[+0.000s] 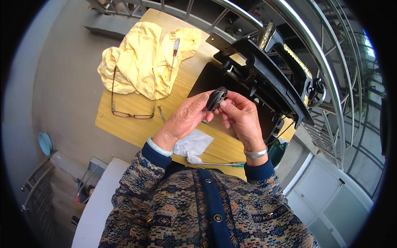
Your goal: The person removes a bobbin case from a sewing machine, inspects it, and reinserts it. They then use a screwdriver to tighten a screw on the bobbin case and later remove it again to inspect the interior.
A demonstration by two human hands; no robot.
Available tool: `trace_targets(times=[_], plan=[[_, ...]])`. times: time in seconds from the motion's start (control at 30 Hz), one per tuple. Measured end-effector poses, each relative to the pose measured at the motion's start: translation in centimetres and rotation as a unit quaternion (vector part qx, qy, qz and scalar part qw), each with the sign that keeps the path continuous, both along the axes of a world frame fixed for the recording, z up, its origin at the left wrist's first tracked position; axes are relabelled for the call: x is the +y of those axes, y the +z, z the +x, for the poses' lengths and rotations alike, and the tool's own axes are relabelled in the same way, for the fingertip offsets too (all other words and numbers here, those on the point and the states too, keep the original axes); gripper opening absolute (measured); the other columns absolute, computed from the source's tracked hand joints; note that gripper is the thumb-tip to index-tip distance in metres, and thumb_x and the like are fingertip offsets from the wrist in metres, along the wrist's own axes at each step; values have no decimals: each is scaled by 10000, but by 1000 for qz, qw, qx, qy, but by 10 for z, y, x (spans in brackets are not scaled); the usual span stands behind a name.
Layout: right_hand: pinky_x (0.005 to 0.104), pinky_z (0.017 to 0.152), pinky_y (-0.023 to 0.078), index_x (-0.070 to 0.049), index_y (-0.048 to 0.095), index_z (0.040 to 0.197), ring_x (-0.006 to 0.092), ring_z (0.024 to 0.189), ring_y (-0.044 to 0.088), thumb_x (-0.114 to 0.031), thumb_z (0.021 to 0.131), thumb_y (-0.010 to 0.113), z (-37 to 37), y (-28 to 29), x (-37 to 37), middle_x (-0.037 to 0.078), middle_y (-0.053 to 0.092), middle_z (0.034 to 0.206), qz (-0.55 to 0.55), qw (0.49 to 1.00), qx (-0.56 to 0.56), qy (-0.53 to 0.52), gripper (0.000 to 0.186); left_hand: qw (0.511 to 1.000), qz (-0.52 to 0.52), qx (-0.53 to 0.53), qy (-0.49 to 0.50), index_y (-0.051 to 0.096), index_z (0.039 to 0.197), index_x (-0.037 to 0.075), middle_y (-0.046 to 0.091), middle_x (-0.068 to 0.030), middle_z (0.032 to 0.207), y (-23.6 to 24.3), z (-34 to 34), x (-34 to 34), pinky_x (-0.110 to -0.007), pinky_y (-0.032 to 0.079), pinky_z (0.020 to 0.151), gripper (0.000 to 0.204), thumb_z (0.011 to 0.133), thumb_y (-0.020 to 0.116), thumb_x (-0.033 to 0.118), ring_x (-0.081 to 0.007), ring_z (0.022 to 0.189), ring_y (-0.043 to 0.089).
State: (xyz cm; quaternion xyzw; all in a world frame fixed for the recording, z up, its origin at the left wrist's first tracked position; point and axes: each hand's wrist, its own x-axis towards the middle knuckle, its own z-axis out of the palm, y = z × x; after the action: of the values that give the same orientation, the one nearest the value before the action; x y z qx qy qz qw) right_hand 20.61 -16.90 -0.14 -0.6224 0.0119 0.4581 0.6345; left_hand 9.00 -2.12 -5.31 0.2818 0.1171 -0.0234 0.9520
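Between my hands is a small dark, shiny part with a rounded, elongated shape (215,99); its exact kind is not clear. My left hand (186,118) grips it from the left with thumb and fingers. The thumb and index finger of my right hand (244,115) pinch its right side. Just beyond them a black sewing machine (269,68) lies tipped back, its underside facing me. Below my left hand, a crumpled white cloth or paper (193,142) rests on the wooden table (124,130).
A yellow cloth (138,53) covers the table's far left, with a red-handled screwdriver (175,51) and eyeglasses (132,115) on it. Another thin tool (161,113) lies by my left wrist. A green-handled screwdriver (223,164) lies near the front edge. Metal railing (318,53) runs behind the machine.
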Motion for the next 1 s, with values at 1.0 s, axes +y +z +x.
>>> trace_targets(times=[1.0], plan=[[257, 605, 582, 53, 696, 1144, 146, 726, 695, -61, 976, 713, 90, 92, 17, 134, 737, 914, -97, 891, -433, 91, 204, 990, 39, 87, 103, 678, 1191, 11, 629, -13, 956, -8, 85, -40, -248, 480, 726, 495, 1042, 618, 479, -100, 778, 567]])
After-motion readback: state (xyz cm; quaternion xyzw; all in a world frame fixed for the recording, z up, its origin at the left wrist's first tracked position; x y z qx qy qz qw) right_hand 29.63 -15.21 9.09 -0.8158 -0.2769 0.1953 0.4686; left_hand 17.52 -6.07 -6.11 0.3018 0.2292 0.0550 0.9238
